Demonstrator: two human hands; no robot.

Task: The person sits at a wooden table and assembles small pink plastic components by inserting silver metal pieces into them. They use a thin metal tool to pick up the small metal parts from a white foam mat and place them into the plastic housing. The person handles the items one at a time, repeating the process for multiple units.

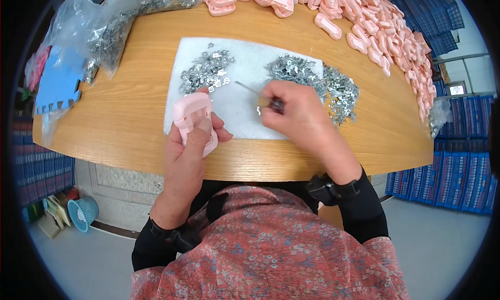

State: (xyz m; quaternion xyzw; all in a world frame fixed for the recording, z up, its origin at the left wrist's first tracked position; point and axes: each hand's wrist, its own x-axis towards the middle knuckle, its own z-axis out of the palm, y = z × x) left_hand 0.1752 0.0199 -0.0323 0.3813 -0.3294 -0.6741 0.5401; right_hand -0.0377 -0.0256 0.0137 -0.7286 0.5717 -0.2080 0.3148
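Right hand (292, 106) holds a screwdriver (276, 106), long axis slanting, tip leftward.

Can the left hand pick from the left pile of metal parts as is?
Probably not: the left hand grips the pink shell, though the left metal pile lies just beyond.

The left forearm (174, 203) rises from the lower edge, its hand (188, 153) in a grip with the thumb (200, 134) laid over the front and the fingers (222, 129) curled at the right. The right forearm (338, 149) slants inward, its hand (296, 108) closed tightly, back upward, the hands apart.
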